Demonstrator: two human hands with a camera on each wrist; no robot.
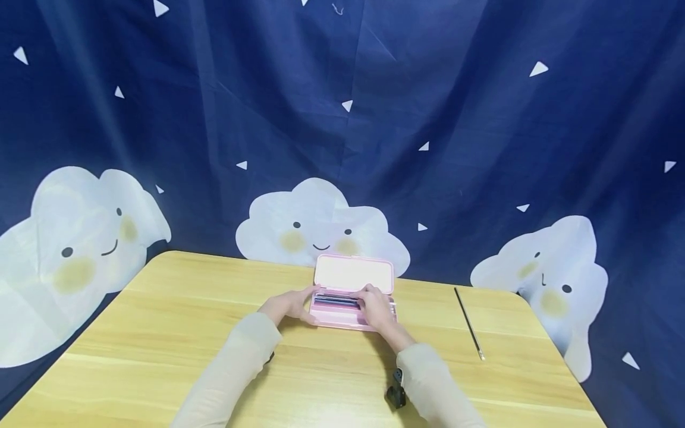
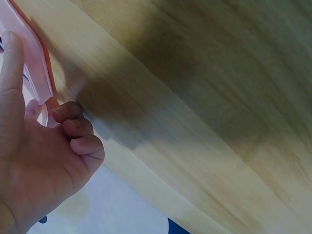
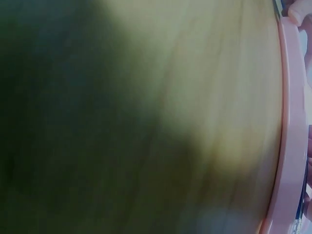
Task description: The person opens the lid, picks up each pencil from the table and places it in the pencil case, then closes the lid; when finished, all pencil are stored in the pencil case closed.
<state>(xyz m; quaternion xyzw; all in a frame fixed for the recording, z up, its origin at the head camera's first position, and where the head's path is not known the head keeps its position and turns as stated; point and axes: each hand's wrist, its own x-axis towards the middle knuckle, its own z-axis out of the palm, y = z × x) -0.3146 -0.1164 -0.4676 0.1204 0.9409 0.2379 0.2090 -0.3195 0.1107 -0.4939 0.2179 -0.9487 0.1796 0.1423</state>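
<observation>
A pink pencil case [image 1: 342,326] stands with its lid [image 1: 354,274] raised, several dark pencils [image 1: 336,299] lying lengthwise inside. My left hand [image 1: 289,304] grips the case's left end between thumb and forefinger; in the left wrist view its other fingers [image 2: 80,134] are curled in beside the case. From the right, my right hand [image 1: 376,308] reaches over the case with bent fingers at the pencils. Whether it pinches one is hidden. The right wrist view catches the case's long side [image 3: 294,97] and part of these fingers at its right edge.
One dark pencil [image 1: 469,324] lies on the wooden table [image 1: 160,333], to the right of the case. A black device [image 1: 396,390] is at my right wrist. Behind the table's far edge hangs a blue curtain [image 1: 299,119] with cloud faces.
</observation>
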